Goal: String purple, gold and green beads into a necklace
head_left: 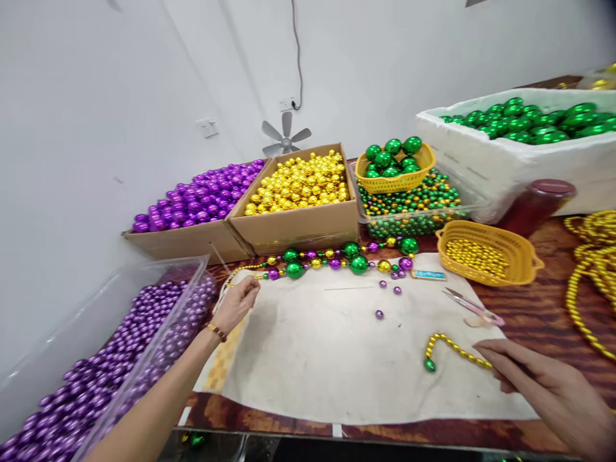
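My left hand [237,304] is at the left of the white cloth [308,359], its fingers pinched together. Whatever they may hold is hidden, though white thread [222,296] and the left end of a long bead strand [332,263] lie right by them. That strand mixes green, purple and gold beads along the cloth's back edge. With closed fingers, my right hand [543,378] grips a short gold bead string [455,347] at the cloth's right side. A green bead [430,365] ends this string, which curves over the cloth. Loose purple beads [380,315] and a thin needle [349,288] lie between the hands.
Scissors [474,307] lie at right, near a yellow basket [522,260] of small gold beads. Behind stand cardboard boxes [298,224] of gold and purple beads and a white foam box [500,163] of green ones. A clear bin [158,321] borders my left arm.
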### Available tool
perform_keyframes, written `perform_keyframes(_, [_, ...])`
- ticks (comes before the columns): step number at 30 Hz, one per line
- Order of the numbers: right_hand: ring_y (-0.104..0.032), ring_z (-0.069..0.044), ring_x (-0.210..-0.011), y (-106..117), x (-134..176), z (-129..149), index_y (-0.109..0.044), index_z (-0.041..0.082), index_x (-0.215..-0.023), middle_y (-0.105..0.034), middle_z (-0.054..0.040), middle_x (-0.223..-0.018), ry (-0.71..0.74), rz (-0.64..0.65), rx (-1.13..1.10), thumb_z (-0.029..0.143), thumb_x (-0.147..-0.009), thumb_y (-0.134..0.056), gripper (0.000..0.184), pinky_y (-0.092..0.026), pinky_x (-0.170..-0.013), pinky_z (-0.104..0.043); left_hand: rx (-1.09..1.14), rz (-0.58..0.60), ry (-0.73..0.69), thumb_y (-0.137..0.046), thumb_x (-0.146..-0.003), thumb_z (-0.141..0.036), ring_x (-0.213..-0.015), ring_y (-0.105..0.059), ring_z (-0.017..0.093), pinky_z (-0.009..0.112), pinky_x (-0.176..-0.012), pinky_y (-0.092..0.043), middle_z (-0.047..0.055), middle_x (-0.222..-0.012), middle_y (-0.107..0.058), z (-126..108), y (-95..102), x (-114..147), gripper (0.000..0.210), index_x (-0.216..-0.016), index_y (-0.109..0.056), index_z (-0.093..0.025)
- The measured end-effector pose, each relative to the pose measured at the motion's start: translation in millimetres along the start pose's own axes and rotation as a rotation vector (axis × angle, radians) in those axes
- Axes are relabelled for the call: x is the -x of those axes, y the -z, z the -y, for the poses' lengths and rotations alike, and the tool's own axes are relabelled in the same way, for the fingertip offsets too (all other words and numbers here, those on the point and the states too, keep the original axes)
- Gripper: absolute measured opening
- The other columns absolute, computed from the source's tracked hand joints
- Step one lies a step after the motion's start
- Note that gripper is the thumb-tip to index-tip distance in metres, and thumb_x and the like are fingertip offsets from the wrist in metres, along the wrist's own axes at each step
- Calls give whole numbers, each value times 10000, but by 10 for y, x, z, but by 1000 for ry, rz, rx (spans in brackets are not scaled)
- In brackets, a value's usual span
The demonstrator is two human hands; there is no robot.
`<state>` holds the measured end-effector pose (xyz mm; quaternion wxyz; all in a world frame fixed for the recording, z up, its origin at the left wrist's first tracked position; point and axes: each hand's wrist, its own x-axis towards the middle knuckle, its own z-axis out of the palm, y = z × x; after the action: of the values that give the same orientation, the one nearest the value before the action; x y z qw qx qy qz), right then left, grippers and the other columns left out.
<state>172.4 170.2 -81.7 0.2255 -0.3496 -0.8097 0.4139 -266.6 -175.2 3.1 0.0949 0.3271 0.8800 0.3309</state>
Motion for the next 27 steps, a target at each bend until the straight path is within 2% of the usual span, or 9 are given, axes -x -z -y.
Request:
perform_keyframes(4, [-646, -200, -575, 102, -2, 306, -660, 281, -994, -671, -21, -688, 69, 175, 88, 421, -937, -456, 254, -520, -578, -307, 595, 168, 214, -529, -864, -421, -447, -290, 86, 225, -475, -306, -69, -589, -343, -663, -688, 598, 199, -815, -494, -231])
perform_keyframes(7, [-640, -174, -591, 143, -81, 494, -635, 246, -957, -651, 4, -676, 189, 165, 236, 317, -972, -410, 237, -467, -572, -263, 1163, 565, 622, -680, -790, -350, -435, -217, 49, 196, -432, -199, -69, -592, -305, -1367, -1326, 1121, 237, -732, -500, -207])
perform_keyframes(9, [-644, -173, -614, 177, -133, 554, -629, 232, -953, -665, -4, -702, 273, 151, 336, 245, -969, -422, 208, -446, -586, -255, 1293, 871, 654, -667, -814, -305, -421, -241, 45, 206, -443, -268, -66, -590, -344, -1862, -1691, 1310, 150, -796, -550, -213])
perform_keyframes(10, [-653, -176, -655, 199, -151, 571, -628, 228, -962, -682, -15, -750, 304, 149, 367, 221, -965, -432, 196, -446, -613, -257, 1327, 903, 583, -645, -835, -323, -453, -343, 62, 224, -475, -342, -41, -627, -421, -2089, -1849, 1322, 137, -810, -564, -214])
perform_keyframes(12, [-665, -181, -759, 251, -167, 598, -632, 229, -981, -703, -31, -862, 345, 152, 388, 201, -964, -448, 187, -451, -683, -262, 1316, 748, 351, -638, -850, -318, -695, -549, 117, 261, -654, -459, 23, -837, -578, -2457, -2120, 1181, 118, -849, -592, -209])
perform_keyframes(15, [-649, -176, -857, 319, -171, 641, -644, 238, -993, -693, -34, -941, 392, 162, 386, 207, -968, -465, 183, -450, -739, -253, 1243, 408, 103, -662, -832, -295, -937, -581, 139, 256, -859, -447, 34, -980, -625, -2741, -2407, 776, 130, -835, -579, -195])
perform_keyframes(19, [-622, -167, -828, 330, -191, 675, -659, 258, -1042, -659, -34, -928, 419, 114, 341, 223, -969, -479, 197, -440, -702, -242, 1230, 594, 81, -596, -869, -360, -771, -622, 126, 259, -681, -496, 32, -1025, -630, -2784, -2576, 474, 184, -877, -501, -203])
perform_keyframes(22, [-609, -157, -773, 304, -226, 650, -666, 247, -965, -652, -14, -869, 364, 43, 224, 223, -948, -527, 141, -425, -680, -241, 1031, 645, 54, -547, -892, -389, -518, -518, 79, 179, -440, -340, -12, -816, -629, -2737, -2596, 463, 193, -878, -468, -214])
perform_keyframes(27, [-593, -141, -707, 296, -277, 568, -622, 216, -844, -640, 12, -791, 285, 15, 129, 199, -903, -592, 69, -412, -627, -224, 859, 662, 2, -574, -867, -322, -456, -362, 54, 160, -431, -243, -58, -568, -508, -2666, -2561, 434, 149, -828, -522, -188])
